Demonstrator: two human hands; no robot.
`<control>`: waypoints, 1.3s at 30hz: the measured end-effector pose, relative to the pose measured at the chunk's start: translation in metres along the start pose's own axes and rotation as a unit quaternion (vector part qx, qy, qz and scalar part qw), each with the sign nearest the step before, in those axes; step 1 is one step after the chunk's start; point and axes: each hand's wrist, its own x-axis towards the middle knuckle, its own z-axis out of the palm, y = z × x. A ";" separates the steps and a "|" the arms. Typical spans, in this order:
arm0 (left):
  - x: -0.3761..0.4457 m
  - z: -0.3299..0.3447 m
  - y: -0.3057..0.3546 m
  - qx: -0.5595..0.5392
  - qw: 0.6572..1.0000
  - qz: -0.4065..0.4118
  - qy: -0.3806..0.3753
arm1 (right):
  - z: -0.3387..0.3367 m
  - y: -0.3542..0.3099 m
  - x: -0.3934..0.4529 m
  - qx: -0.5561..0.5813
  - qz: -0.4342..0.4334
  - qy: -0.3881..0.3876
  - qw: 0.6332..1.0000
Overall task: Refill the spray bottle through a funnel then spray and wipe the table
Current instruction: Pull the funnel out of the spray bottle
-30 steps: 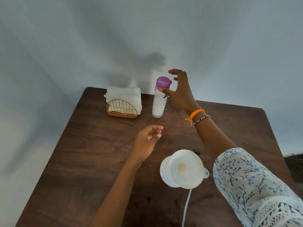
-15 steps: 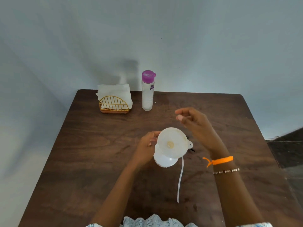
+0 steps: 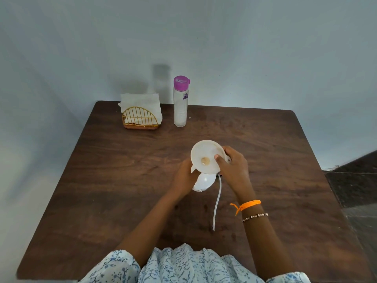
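Observation:
A white funnel [image 3: 204, 154] sits in the mouth of a white spray bottle [image 3: 204, 181] at the middle of the brown table [image 3: 126, 180]. My right hand [image 3: 232, 168] pinches the funnel's right rim, thumb inside the bowl. My left hand [image 3: 183, 177] grips the bottle just below the funnel. The bottle's neck is hidden by the funnel. A thin white dip tube [image 3: 216, 203] lies on the table, running toward me from beside the bottle. A clear water bottle [image 3: 180, 103] with a purple cap stands at the back.
A gold wire holder [image 3: 140, 119] with white napkins stands at the back left, beside the water bottle. A pale wall rises right behind the table. Dark floor shows past the table's right edge.
My right hand left the water bottle at the back, came to the funnel and took hold of its rim. My left hand closed around the spray bottle.

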 end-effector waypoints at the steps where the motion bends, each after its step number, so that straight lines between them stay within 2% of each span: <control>1: 0.001 0.001 0.000 0.007 1.000 0.004 0.008 | 0.001 0.000 -0.001 0.005 0.001 0.007 1.000; 9: 0.007 -0.001 -0.007 0.038 0.998 0.044 -0.002 | -0.004 0.002 -0.002 0.083 0.002 0.052 0.995; 14: 0.009 -0.003 -0.007 0.048 0.998 0.035 -0.015 | -0.012 0.006 -0.005 0.203 0.062 0.039 0.976; 24: 0.010 -0.003 -0.007 0.055 0.998 0.011 -0.017 | -0.018 0.007 -0.009 0.279 0.058 0.004 0.958; 28: 0.009 -0.004 -0.006 0.057 0.998 0.024 -0.021 | -0.018 0.010 -0.008 0.242 0.064 0.017 0.968; 33: 0.009 -0.004 -0.006 0.053 0.998 0.011 -0.020 | -0.023 0.011 -0.007 0.335 0.075 -0.029 0.939; 36: 0.008 -0.004 -0.004 0.047 0.998 0.019 -0.023 | -0.020 0.016 -0.005 0.272 0.088 -0.009 0.958; 39: 0.008 -0.003 -0.004 0.054 0.998 0.009 -0.021 | -0.021 0.017 -0.007 0.337 0.101 -0.032 0.935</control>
